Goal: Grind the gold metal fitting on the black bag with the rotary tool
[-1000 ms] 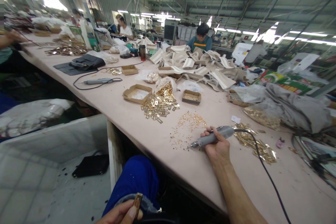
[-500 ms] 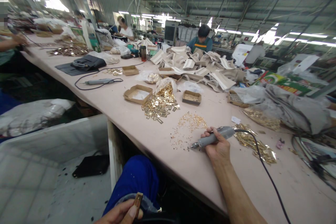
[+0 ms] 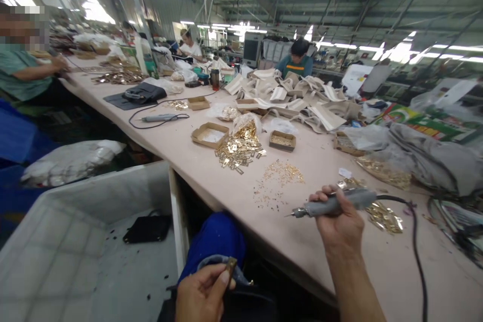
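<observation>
My right hand (image 3: 339, 226) is wrapped round a grey corded electric screwdriver (image 3: 324, 207), whose thin bit points left above the table, near the scattered small gold screws (image 3: 283, 173). Low in the view, my left hand (image 3: 206, 289) pinches a small flat brass-coloured metal plate (image 3: 231, 264) between thumb and fingers. Just beside that hand, a black item (image 3: 249, 307) lies over my lap, mostly in shadow; I cannot make out its form. Beyond the screws, a heap of gold metal plates (image 3: 239, 148) spills from a clear bag.
On the table (image 3: 211, 181) stand a cardboard tray (image 3: 194, 136) and a small box of screws (image 3: 283, 147). A second screwdriver (image 3: 160, 117) and a black bag piece (image 3: 145, 93) lie farther left. A white bin (image 3: 132, 181) holds a black piece (image 3: 147, 229). Co-workers sit around the table.
The screwdriver in my right hand has come up and to the right, away from the screws. My left hand has risen slightly with the metal plate. The view has turned a little left.
</observation>
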The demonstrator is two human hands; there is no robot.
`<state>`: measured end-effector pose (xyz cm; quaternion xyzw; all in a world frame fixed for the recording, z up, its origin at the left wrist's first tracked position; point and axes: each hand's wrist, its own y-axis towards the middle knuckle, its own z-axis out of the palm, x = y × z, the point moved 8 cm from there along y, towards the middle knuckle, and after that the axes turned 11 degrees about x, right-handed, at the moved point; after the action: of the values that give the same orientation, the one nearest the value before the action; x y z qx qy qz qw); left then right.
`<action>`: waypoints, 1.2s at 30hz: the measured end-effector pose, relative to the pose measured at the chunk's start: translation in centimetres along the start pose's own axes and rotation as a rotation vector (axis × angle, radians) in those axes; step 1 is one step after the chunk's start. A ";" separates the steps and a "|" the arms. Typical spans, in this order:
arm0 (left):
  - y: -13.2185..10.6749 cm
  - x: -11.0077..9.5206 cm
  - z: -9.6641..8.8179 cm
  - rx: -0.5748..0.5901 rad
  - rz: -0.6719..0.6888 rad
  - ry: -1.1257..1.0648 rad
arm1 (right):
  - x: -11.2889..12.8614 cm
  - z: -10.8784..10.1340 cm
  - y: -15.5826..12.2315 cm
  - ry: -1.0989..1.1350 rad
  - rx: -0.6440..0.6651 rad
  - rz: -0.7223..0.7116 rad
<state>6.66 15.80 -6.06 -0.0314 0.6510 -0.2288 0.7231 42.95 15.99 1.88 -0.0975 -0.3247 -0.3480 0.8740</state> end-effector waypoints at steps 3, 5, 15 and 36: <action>-0.4 -0.5 2.3 0.112 0.041 0.093 | 2.3 4.1 -5.1 -0.144 0.063 -0.114; -0.8 -0.6 3.4 0.152 0.026 0.152 | 3.0 6.3 -8.4 -0.234 0.086 -0.162; -2.7 -0.2 4.1 0.125 -0.021 0.172 | -0.8 9.6 -16.2 -0.450 0.316 -0.194; -2.7 0.0 3.5 0.124 -0.017 0.116 | -3.9 10.9 -16.9 -0.565 0.471 -0.112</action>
<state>9.26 12.45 -4.60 0.0213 0.6761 -0.2764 0.6827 24.02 9.98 6.86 0.0318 -0.6293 -0.2703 0.7279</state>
